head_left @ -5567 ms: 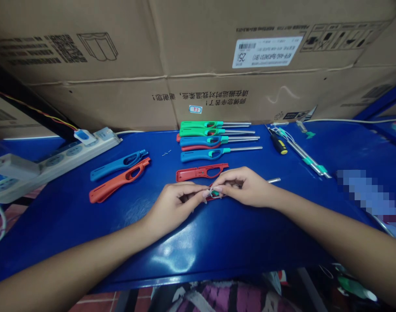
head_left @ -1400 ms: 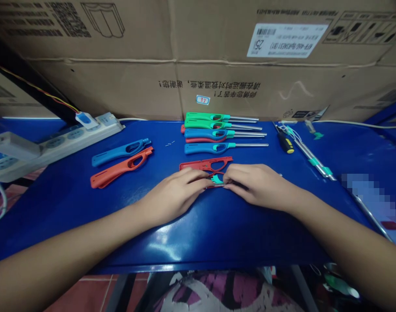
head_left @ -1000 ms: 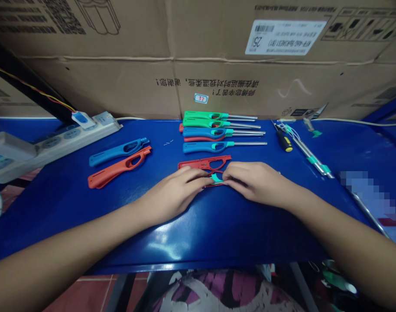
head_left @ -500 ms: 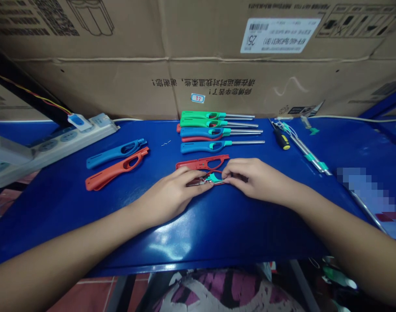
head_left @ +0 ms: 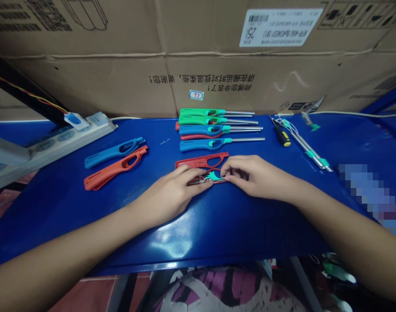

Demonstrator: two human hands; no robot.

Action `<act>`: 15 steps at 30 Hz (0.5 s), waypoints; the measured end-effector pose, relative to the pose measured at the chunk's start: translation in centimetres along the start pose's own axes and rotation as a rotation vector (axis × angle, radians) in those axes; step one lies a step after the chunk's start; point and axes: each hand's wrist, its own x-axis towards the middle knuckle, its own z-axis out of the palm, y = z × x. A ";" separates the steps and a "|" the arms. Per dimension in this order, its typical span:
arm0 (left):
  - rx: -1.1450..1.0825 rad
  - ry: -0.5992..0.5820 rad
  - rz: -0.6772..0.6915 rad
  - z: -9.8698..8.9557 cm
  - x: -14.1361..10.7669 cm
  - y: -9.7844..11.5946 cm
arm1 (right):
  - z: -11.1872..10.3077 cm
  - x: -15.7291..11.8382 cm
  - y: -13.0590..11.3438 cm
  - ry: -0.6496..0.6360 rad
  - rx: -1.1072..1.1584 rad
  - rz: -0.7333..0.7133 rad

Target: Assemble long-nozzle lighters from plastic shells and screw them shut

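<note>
My left hand (head_left: 176, 188) is closed on the handle end of a red lighter half-shell lying on the blue table, its fingers covering much of it. A green trigger (head_left: 213, 175) with thin white wires sits in that half-shell. At the shell's right end, my right hand (head_left: 246, 175) has thumb and forefinger pinched close to the trigger; whatever lies between the fingertips is too small to make out. A second red half-shell (head_left: 198, 162) lies just behind, its inner side up. Farther back rest several assembled long-nosed lighters (head_left: 201, 144) in green, blue and red.
Blue (head_left: 111, 154) and red (head_left: 115, 172) lighter casings lie at the left, near a white power strip (head_left: 58, 145). Small metal pins (head_left: 164, 141) lie behind them. On the right are a screwdriver (head_left: 282, 135) and metal tubes with wires (head_left: 308, 151). A cardboard box (head_left: 120, 91) backs the table.
My right hand's fingertips have shifted slightly at the green trigger. My left hand stays on the half-shell. The whole view has tilted a little.
</note>
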 end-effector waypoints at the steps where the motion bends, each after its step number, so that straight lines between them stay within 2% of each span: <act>1: 0.003 -0.001 0.004 0.0 -0.1 0.0 | 0.0 0.0 0.0 0.003 0.001 0.004; 8: -0.059 0.078 -0.013 0.3 0.0 0.1 | 0.4 0.2 0.1 0.028 0.020 0.058; 15: -0.110 0.094 -0.034 0.6 0.2 0.2 | 0.1 0.1 0.3 0.003 -0.127 -0.095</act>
